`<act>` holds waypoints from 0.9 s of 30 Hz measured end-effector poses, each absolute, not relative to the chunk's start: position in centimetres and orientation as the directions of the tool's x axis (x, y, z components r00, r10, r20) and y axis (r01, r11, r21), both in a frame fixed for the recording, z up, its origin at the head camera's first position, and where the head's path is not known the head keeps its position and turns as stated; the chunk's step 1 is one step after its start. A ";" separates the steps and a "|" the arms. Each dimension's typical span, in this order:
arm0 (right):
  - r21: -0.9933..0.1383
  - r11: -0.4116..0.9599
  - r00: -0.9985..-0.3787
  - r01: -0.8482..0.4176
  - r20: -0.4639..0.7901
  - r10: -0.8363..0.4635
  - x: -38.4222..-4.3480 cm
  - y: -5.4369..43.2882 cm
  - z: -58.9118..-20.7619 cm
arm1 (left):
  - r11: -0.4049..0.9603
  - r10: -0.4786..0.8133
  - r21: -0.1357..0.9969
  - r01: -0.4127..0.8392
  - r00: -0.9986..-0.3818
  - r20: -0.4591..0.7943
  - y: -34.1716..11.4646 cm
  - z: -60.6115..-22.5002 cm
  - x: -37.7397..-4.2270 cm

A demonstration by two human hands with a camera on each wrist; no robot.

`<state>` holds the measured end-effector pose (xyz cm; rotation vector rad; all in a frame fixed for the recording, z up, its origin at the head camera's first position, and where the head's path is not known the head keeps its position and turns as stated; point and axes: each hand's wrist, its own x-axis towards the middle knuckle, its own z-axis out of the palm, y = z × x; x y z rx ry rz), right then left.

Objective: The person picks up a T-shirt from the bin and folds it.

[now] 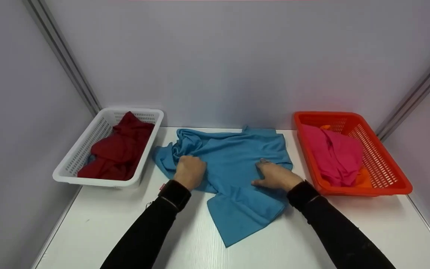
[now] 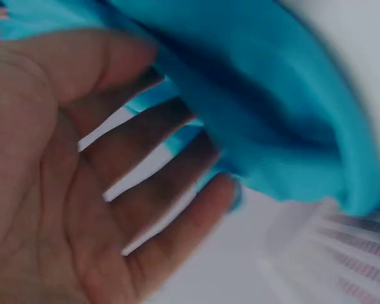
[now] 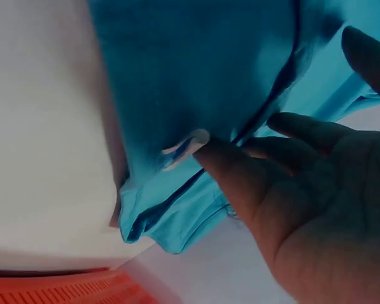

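Observation:
A blue garment [image 1: 237,149] lies spread and partly bunched on the white table, one sleeve-like part stretched toward the front. On its left side, my left hand [image 1: 190,172] grips the bunched cloth. In the left wrist view, the fingers of this hand [image 2: 107,164] reach under a fold of the garment [image 2: 272,107], with the thumb at the fold's edge. My right hand [image 1: 276,175] rests on the garment's right part with fingers spread. The right wrist view shows the fingertips of this hand [image 3: 304,190] touching the cloth beside a small white tag [image 3: 187,149].
To the left stands a white basket [image 1: 60,172] holding dark red cloth [image 1: 120,149]. An orange-red basket [image 1: 390,179] on the right contains pink cloth [image 1: 336,155] and some orange cloth [image 1: 364,179]. Grey-white panels [image 1: 215,67] enclose the table [image 1: 99,213] behind and at both sides.

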<state>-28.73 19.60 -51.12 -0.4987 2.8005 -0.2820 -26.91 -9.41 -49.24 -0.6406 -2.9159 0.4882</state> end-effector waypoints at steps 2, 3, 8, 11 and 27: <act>-0.232 0.929 -0.904 -0.288 -0.253 -0.343 -29.1 19.7 -51.1 | 0.812 0.564 -0.226 0.538 -0.823 0.069 -8.0 -49.7 -26.7; -0.227 0.931 -0.904 -0.285 -0.260 -0.340 -29.3 19.7 -51.0 | 0.770 0.632 -0.173 0.614 -0.771 0.076 -7.4 -50.1 -26.6; -0.218 0.938 -0.908 -0.269 -0.267 -0.323 -30.7 20.4 -51.2 | 0.583 0.812 -0.041 0.811 -0.584 0.012 -5.0 -51.6 -25.5; -0.236 0.941 -0.916 -0.243 -0.263 -0.303 -31.5 21.2 -51.3 | 0.541 0.840 -0.033 0.840 -0.542 -0.039 -4.0 -51.7 -24.5; -0.261 0.934 -0.917 -0.245 -0.252 -0.311 -32.7 22.2 -51.2 | 0.734 0.679 0.004 0.679 -0.734 0.008 -6.3 -50.9 -25.6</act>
